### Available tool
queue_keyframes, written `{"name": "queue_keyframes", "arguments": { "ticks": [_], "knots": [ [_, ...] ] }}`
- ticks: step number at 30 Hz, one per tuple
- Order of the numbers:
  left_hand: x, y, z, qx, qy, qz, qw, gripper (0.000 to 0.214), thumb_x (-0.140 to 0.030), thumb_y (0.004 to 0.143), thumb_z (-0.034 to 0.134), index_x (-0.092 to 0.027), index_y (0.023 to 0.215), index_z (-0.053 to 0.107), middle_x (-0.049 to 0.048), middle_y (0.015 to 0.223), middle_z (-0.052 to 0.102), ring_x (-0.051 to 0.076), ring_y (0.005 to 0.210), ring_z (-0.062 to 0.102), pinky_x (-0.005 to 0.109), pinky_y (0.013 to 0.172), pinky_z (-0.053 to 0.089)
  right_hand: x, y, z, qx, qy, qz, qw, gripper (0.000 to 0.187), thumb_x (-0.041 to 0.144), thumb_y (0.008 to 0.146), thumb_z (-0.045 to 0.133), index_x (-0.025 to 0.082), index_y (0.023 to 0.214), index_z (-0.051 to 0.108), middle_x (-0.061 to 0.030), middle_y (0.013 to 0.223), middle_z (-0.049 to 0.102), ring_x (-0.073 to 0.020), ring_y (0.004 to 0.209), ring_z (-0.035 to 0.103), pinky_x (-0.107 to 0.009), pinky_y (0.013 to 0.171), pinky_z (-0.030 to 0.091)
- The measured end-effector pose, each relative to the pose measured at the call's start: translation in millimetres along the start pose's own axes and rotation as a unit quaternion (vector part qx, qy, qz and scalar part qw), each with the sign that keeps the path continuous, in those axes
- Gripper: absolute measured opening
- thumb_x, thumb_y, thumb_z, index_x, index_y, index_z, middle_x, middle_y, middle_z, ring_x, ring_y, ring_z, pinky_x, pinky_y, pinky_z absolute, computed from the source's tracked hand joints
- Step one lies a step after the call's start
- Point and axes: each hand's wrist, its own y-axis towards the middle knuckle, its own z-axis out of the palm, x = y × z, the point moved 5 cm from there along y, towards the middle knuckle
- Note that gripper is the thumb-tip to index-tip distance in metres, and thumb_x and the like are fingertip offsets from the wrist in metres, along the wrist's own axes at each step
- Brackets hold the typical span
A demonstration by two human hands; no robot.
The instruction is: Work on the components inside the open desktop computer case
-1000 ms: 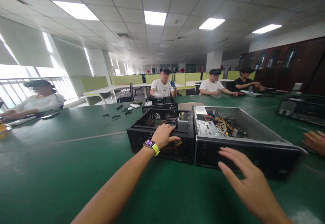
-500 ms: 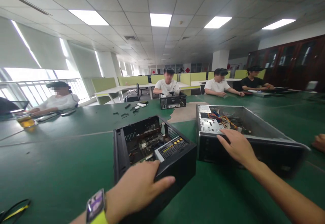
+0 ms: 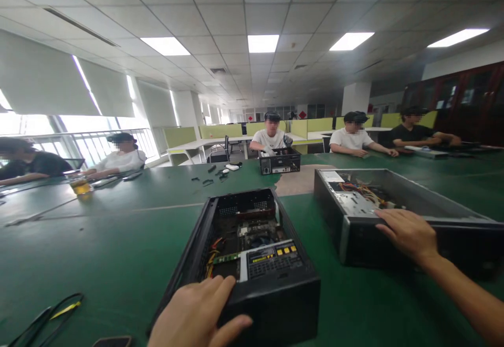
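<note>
My left hand (image 3: 200, 310) grips the near wall of an open black computer case (image 3: 283, 305), fingers over the top edge and thumb along the outer face. Inside that case, a power supply (image 3: 271, 263) with a black and yellow label sits near my fingers. A green memory stick (image 3: 226, 258), coloured wires and a circuit board show beside it. My right hand (image 3: 413, 234) is closed over the near edge of a second, larger computer case (image 3: 370, 242), thumb outside. Its top is open on a silver metal plate (image 3: 352, 202) and bundled wires (image 3: 362, 189).
Across the green table (image 3: 118, 247), a gloved person (image 3: 271, 139) works at another computer case (image 3: 280, 163). Other people sit left and right. Small black parts (image 3: 207, 182), a cup of yellow liquid (image 3: 82, 187) and a black cable (image 3: 59, 305) lie about; a dark flat object (image 3: 112, 342) is at the bottom edge.
The left case has turned so its length points more away from me, my left hand still on it. The right case has shifted rightward with my right hand. My view has swung slightly left.
</note>
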Motion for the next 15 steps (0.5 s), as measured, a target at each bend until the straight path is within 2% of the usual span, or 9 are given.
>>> {"name": "queue_keyframes", "arguments": {
  "ticks": [3,5,6,7,9,12,13,14,15],
  "knots": [
    [18,-17,-11.8,-0.052,-0.037,0.120,0.991,0.041,-0.057,0.089,0.036,-0.023,0.082,0.056,0.0017,0.063,0.062,0.017,0.052,0.057,0.030,0.048,0.039,-50,-14,-9,-0.001,0.007,0.005,1.000,0.066,0.066,0.088,0.029,0.018,0.117,0.065,-0.0116,0.125,0.058,-0.0311,0.116,0.052,-0.044,0.094,0.039],
    [27,-16,-12.5,-0.047,-0.080,0.172,0.981,0.047,-0.055,0.091,0.024,-0.023,0.068,0.050,0.0011,0.054,0.054,0.016,0.048,0.049,0.032,0.047,0.032,-57,-15,-30,-0.005,0.015,0.030,0.999,0.067,0.067,0.086,0.034,0.017,0.123,0.060,-0.0143,0.133,0.051,-0.0326,0.123,0.045,-0.045,0.097,0.037],
    [29,-13,-11.6,-0.041,-0.103,0.189,0.976,0.050,-0.053,0.092,0.019,-0.022,0.063,0.045,0.0015,0.052,0.051,0.016,0.048,0.047,0.032,0.047,0.031,-48,-13,-44,-0.006,0.033,0.045,0.998,0.065,0.064,0.086,0.039,0.016,0.125,0.059,-0.0154,0.134,0.049,-0.0321,0.125,0.044,-0.043,0.099,0.036],
    [31,-8,-10.8,-0.038,-0.127,0.199,0.971,0.051,-0.051,0.093,0.017,-0.022,0.059,0.042,0.0021,0.051,0.050,0.017,0.049,0.045,0.033,0.048,0.030,-30,-10,-59,-0.006,0.065,0.052,0.996,0.060,0.059,0.086,0.043,0.016,0.125,0.058,-0.0156,0.134,0.049,-0.0307,0.125,0.044,-0.042,0.100,0.037],
    [31,-1,-9.3,-0.032,-0.166,0.202,0.965,0.045,-0.042,0.093,0.019,-0.021,0.057,0.037,0.0024,0.052,0.048,0.017,0.053,0.045,0.034,0.053,0.033,27,-2,-84,0.028,0.160,0.038,0.986,0.043,0.046,0.090,0.046,0.022,0.122,0.059,-0.0109,0.130,0.054,-0.0246,0.120,0.050,-0.037,0.100,0.040],
    [30,1,-8.2,-0.026,-0.192,0.167,0.967,0.031,-0.026,0.089,0.033,-0.021,0.060,0.041,0.0009,0.058,0.050,0.017,0.064,0.049,0.036,0.070,0.040,133,9,-105,0.164,0.278,-0.107,0.941,0.032,0.039,0.091,0.045,0.030,0.118,0.060,-0.0032,0.118,0.063,-0.0188,0.110,0.056,-0.035,0.095,0.045],
    [31,0,-7.8,-0.029,-0.197,0.148,0.969,0.026,-0.022,0.088,0.037,-0.021,0.062,0.043,0.0003,0.060,0.051,0.017,0.068,0.051,0.037,0.078,0.040,159,12,-110,0.178,0.292,-0.141,0.929,0.029,0.039,0.091,0.045,0.029,0.111,0.064,-0.0027,0.109,0.066,-0.0179,0.103,0.059,-0.034,0.092,0.047],
    [32,-2,-6.9,-0.034,-0.202,0.128,0.970,0.023,-0.019,0.087,0.038,-0.021,0.064,0.045,-0.0003,0.062,0.052,0.017,0.072,0.053,0.038,0.084,0.039,178,15,-113,0.163,0.293,-0.151,0.930,0.028,0.039,0.091,0.044,0.026,0.099,0.068,-0.0027,0.098,0.068,-0.0167,0.094,0.061,-0.032,0.087,0.048],
    [35,-3,-5.4,-0.046,-0.210,0.109,0.971,0.023,-0.017,0.086,0.039,-0.020,0.065,0.047,-0.0006,0.063,0.053,0.016,0.073,0.054,0.039,0.088,0.038,189,18,-117,0.122,0.286,-0.142,0.940,0.033,0.040,0.091,0.041,0.024,0.083,0.069,-0.0029,0.084,0.068,-0.0151,0.081,0.062,-0.030,0.080,0.048]
  ]
}}
